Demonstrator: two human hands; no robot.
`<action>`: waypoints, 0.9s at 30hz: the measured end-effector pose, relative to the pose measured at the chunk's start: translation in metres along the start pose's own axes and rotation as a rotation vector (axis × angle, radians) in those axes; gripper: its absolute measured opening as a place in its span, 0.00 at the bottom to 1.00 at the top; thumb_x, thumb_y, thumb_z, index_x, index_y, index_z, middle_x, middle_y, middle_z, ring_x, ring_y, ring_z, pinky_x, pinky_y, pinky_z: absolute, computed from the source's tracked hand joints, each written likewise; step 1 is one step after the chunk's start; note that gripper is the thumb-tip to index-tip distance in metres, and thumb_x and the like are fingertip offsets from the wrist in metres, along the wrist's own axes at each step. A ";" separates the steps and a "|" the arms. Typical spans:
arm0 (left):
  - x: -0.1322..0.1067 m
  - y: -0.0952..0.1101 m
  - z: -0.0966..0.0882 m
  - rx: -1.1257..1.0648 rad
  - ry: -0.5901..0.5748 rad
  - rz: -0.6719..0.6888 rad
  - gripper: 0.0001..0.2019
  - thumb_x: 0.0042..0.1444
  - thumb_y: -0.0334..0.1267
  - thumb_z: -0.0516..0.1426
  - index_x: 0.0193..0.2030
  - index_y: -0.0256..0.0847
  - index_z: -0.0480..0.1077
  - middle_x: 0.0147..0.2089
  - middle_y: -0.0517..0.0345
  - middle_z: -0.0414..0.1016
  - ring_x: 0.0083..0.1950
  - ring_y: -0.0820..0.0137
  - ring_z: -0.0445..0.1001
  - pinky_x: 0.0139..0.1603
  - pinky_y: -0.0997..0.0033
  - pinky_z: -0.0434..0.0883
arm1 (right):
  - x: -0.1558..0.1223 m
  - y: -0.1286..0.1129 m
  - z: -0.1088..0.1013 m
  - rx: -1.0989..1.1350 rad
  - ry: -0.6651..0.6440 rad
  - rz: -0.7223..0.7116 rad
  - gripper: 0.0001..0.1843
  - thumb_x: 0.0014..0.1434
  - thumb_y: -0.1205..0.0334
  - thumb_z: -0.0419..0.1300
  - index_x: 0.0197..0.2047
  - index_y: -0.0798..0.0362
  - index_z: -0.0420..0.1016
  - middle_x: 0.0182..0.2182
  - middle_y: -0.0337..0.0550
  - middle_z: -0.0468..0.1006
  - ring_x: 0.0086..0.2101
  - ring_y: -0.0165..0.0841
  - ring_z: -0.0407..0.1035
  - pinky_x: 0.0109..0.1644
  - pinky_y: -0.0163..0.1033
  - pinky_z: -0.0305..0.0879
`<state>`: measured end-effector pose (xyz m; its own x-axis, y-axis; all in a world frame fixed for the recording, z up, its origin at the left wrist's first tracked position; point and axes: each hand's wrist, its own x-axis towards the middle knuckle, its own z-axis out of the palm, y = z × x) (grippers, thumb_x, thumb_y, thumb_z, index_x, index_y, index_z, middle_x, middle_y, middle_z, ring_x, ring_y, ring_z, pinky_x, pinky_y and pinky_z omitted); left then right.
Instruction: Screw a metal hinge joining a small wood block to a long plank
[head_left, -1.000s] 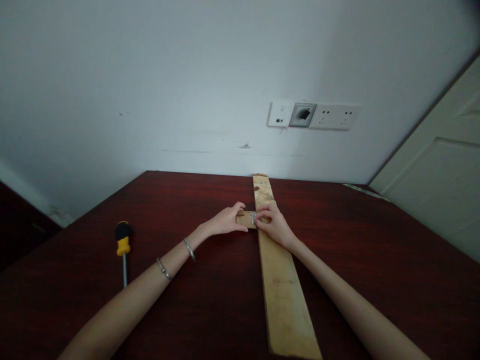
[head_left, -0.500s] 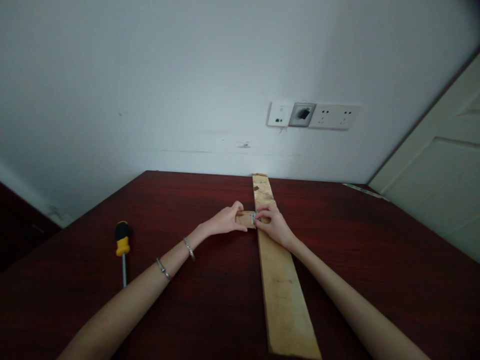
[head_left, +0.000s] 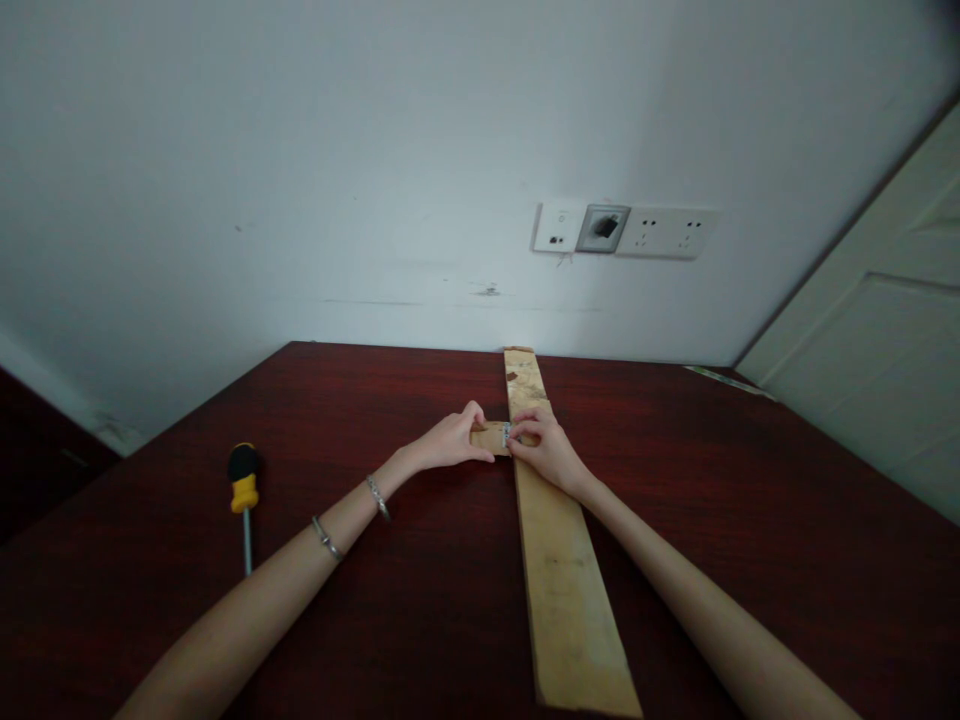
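Observation:
A long pale wooden board lies lengthwise on the table. My left hand is closed on a small tan block, thumb at its near edge and fingers at its far edge. The block's right end meets the board's left edge and carries a whitish patterned patch. Over the board, my right hand is closed in a pinch, fingertips at that patch. Whatever sits between them is too small to make out. Left of my left forearm lies a screwdriver with a yellow and black handle; the forearm covers its tip.
The dark red table backs onto a white wall. Sockets and a black plug are on the wall. A thin patterned strip lies at the back right, near a white panelled door.
Both hands keep the same hold on the block and its right end. Only a very slight shift of the whole view shows.

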<state>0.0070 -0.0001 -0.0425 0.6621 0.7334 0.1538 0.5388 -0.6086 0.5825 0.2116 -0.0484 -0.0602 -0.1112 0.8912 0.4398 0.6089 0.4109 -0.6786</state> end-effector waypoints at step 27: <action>0.000 0.000 -0.001 -0.030 0.001 -0.009 0.26 0.42 0.50 0.65 0.40 0.42 0.56 0.41 0.56 0.69 0.36 0.67 0.68 0.33 0.71 0.61 | -0.001 0.004 0.003 -0.049 -0.003 -0.017 0.03 0.50 0.64 0.62 0.27 0.49 0.78 0.40 0.44 0.69 0.45 0.38 0.64 0.55 0.48 0.59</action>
<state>0.0065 0.0002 -0.0412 0.6568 0.7393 0.1487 0.5293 -0.5924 0.6074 0.2119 -0.0477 -0.0649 -0.1245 0.8847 0.4491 0.6447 0.4162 -0.6412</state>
